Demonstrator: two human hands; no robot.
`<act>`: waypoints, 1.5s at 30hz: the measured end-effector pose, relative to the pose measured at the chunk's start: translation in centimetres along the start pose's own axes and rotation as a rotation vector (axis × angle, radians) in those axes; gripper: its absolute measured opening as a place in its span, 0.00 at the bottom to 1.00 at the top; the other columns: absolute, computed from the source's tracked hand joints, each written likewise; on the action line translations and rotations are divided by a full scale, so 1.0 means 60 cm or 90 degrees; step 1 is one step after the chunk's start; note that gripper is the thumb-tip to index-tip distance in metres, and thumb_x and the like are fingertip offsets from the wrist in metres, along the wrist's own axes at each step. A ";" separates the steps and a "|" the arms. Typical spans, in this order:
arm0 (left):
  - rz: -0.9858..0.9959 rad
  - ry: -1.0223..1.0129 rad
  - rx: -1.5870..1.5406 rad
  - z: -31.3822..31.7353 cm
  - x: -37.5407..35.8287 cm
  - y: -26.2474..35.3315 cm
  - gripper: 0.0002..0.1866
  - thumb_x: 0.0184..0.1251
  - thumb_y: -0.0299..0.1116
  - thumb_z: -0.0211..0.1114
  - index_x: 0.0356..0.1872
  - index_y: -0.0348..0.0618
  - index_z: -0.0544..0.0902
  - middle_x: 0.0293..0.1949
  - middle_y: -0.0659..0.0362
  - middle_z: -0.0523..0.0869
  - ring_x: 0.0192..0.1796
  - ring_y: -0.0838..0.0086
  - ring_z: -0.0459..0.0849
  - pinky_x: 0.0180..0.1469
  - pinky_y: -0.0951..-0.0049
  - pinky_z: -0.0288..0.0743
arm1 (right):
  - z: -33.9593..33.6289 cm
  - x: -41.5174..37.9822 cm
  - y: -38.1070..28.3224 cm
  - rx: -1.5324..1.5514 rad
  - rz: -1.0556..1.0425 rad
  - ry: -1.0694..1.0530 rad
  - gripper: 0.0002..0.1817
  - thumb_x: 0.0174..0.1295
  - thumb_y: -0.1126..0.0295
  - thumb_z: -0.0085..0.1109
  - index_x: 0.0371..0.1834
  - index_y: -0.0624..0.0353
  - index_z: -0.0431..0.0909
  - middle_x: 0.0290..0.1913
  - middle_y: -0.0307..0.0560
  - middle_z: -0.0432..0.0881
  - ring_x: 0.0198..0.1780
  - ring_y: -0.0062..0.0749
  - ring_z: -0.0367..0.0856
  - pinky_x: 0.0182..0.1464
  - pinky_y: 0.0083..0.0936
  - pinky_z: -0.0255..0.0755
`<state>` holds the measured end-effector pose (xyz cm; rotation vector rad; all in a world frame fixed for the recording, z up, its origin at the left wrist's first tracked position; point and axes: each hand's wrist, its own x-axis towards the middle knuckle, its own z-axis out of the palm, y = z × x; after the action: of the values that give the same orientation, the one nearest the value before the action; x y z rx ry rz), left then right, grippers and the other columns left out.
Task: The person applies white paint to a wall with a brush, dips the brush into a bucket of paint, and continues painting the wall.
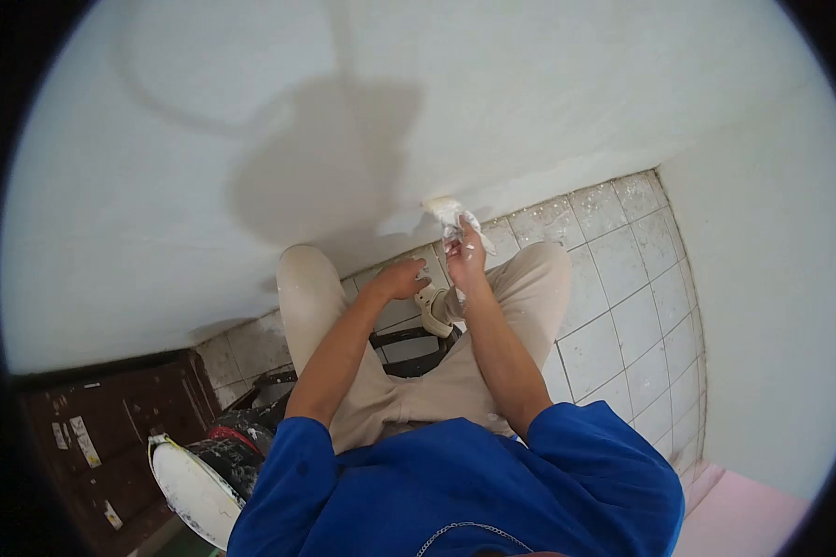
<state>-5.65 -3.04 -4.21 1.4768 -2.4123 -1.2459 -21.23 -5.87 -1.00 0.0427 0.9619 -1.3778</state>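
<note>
My right hand (465, 257) is closed around a crumpled white rag (444, 210), which sits close to the lower part of the white wall (529, 84). Whitish smears mark the fingers of that hand. Between my knees, my left hand (402, 278) hangs with its fingers loosely bent and slightly apart, and nothing shows in it. Below both hands is a beige clog (432, 311) on my foot, partly covered by my right arm.
I sit low on a dark seat frame (409, 348). White-spotted floor tiles (613, 269) run along the wall to a corner at right. A white, paint-smeared lid or bucket (190, 487) and a dark brown wooden panel (111, 436) are at lower left.
</note>
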 end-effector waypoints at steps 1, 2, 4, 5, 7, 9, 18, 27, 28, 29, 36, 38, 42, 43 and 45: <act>0.002 0.003 -0.003 -0.006 -0.002 0.000 0.22 0.61 0.45 0.58 0.46 0.36 0.74 0.45 0.42 0.79 0.50 0.49 0.77 0.52 0.56 0.71 | 0.022 -0.026 -0.019 0.010 0.016 -0.046 0.07 0.60 0.67 0.59 0.39 0.56 0.73 0.28 0.39 0.78 0.24 0.25 0.75 0.23 0.18 0.68; 0.004 0.004 -0.008 -0.011 -0.005 0.000 0.22 0.61 0.45 0.58 0.46 0.36 0.73 0.45 0.42 0.79 0.50 0.49 0.77 0.53 0.56 0.71 | 0.019 -0.043 -0.027 0.043 0.002 -0.137 0.07 0.62 0.68 0.57 0.40 0.55 0.73 0.29 0.39 0.79 0.26 0.24 0.76 0.27 0.18 0.70; 0.002 0.013 -0.016 -0.018 -0.009 0.005 0.21 0.62 0.44 0.59 0.47 0.36 0.73 0.44 0.41 0.79 0.49 0.49 0.77 0.51 0.57 0.70 | 0.043 -0.097 -0.054 0.076 -0.018 -0.200 0.08 0.63 0.67 0.56 0.43 0.55 0.73 0.30 0.39 0.79 0.27 0.24 0.76 0.31 0.20 0.71; 0.003 0.017 -0.019 -0.019 -0.008 0.008 0.21 0.62 0.44 0.59 0.48 0.36 0.73 0.43 0.41 0.79 0.48 0.49 0.77 0.50 0.57 0.70 | 0.057 -0.119 -0.067 0.093 -0.030 -0.231 0.09 0.63 0.67 0.55 0.44 0.55 0.72 0.30 0.38 0.79 0.28 0.24 0.77 0.33 0.20 0.72; 0.009 0.027 -0.023 -0.006 0.001 0.007 0.21 0.62 0.43 0.59 0.49 0.36 0.73 0.44 0.41 0.78 0.49 0.50 0.77 0.51 0.56 0.70 | 0.068 -0.125 -0.069 0.085 -0.062 -0.220 0.10 0.65 0.67 0.54 0.46 0.56 0.72 0.35 0.37 0.79 0.29 0.25 0.77 0.36 0.23 0.73; 0.003 0.011 -0.001 -0.001 0.004 0.004 0.22 0.62 0.44 0.58 0.49 0.37 0.73 0.45 0.42 0.79 0.50 0.51 0.77 0.52 0.56 0.70 | 0.071 -0.100 -0.030 0.073 -0.132 -0.124 0.10 0.64 0.67 0.55 0.46 0.57 0.72 0.37 0.37 0.79 0.31 0.26 0.77 0.37 0.24 0.74; -0.023 -0.050 0.036 0.002 0.008 0.015 0.22 0.61 0.44 0.59 0.52 0.41 0.74 0.47 0.45 0.79 0.51 0.53 0.78 0.53 0.57 0.71 | -0.028 0.038 0.061 -0.062 -0.048 0.120 0.14 0.58 0.67 0.61 0.45 0.55 0.73 0.38 0.40 0.76 0.34 0.28 0.76 0.29 0.23 0.70; -0.033 -0.059 0.067 0.000 0.001 0.020 0.23 0.60 0.45 0.58 0.52 0.42 0.74 0.49 0.47 0.79 0.52 0.54 0.78 0.53 0.58 0.72 | 0.040 -0.035 0.037 -0.065 0.003 0.016 0.08 0.58 0.69 0.60 0.37 0.56 0.74 0.26 0.40 0.75 0.26 0.25 0.73 0.28 0.16 0.67; -0.032 -0.055 0.072 0.004 0.002 0.017 0.23 0.60 0.45 0.58 0.52 0.42 0.74 0.50 0.47 0.79 0.53 0.54 0.78 0.53 0.58 0.72 | 0.048 -0.051 0.030 -0.079 -0.018 0.000 0.08 0.59 0.70 0.59 0.39 0.56 0.72 0.29 0.39 0.75 0.27 0.23 0.72 0.30 0.17 0.67; -0.031 -0.054 0.074 0.012 0.000 0.014 0.23 0.60 0.45 0.58 0.53 0.42 0.74 0.50 0.47 0.79 0.53 0.55 0.78 0.53 0.58 0.72 | 0.045 -0.065 0.027 -0.071 -0.051 -0.025 0.09 0.58 0.70 0.59 0.39 0.56 0.72 0.30 0.38 0.76 0.28 0.23 0.72 0.31 0.18 0.67; -0.035 -0.084 0.078 0.029 0.015 0.010 0.23 0.61 0.45 0.57 0.53 0.44 0.74 0.51 0.48 0.79 0.53 0.55 0.78 0.54 0.58 0.72 | 0.040 -0.081 0.029 -0.088 -0.178 0.014 0.11 0.57 0.67 0.60 0.41 0.55 0.72 0.36 0.37 0.76 0.31 0.21 0.73 0.33 0.19 0.69; -0.037 -0.090 0.091 0.044 0.021 -0.006 0.23 0.61 0.46 0.57 0.54 0.45 0.74 0.51 0.48 0.79 0.54 0.55 0.78 0.54 0.58 0.72 | 0.009 -0.034 0.056 -0.106 -0.065 0.129 0.11 0.58 0.66 0.59 0.42 0.55 0.73 0.36 0.37 0.76 0.30 0.21 0.73 0.30 0.19 0.69; -0.074 -0.126 0.098 0.026 0.009 0.005 0.25 0.61 0.47 0.57 0.55 0.45 0.74 0.53 0.49 0.78 0.54 0.55 0.78 0.55 0.57 0.72 | 0.010 -0.018 0.078 -0.113 -0.019 0.087 0.14 0.59 0.64 0.58 0.45 0.57 0.74 0.36 0.38 0.77 0.29 0.22 0.74 0.31 0.18 0.71; -0.079 -0.137 0.101 0.022 0.007 0.006 0.25 0.61 0.47 0.57 0.56 0.45 0.73 0.53 0.49 0.79 0.54 0.55 0.78 0.55 0.56 0.72 | 0.014 -0.019 0.078 -0.096 -0.012 0.045 0.14 0.60 0.64 0.57 0.46 0.57 0.73 0.39 0.39 0.77 0.33 0.23 0.75 0.33 0.20 0.72; -0.084 -0.152 0.107 0.026 0.013 0.001 0.25 0.61 0.47 0.56 0.56 0.45 0.73 0.53 0.49 0.79 0.54 0.54 0.78 0.55 0.56 0.72 | 0.019 -0.022 0.074 -0.065 0.002 -0.037 0.15 0.61 0.64 0.56 0.49 0.57 0.72 0.45 0.41 0.77 0.39 0.26 0.77 0.38 0.25 0.74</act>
<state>-6.79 -2.66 -5.51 1.6417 -2.6692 -1.3470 -16.77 -4.32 -1.67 -0.0723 0.9806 -1.3190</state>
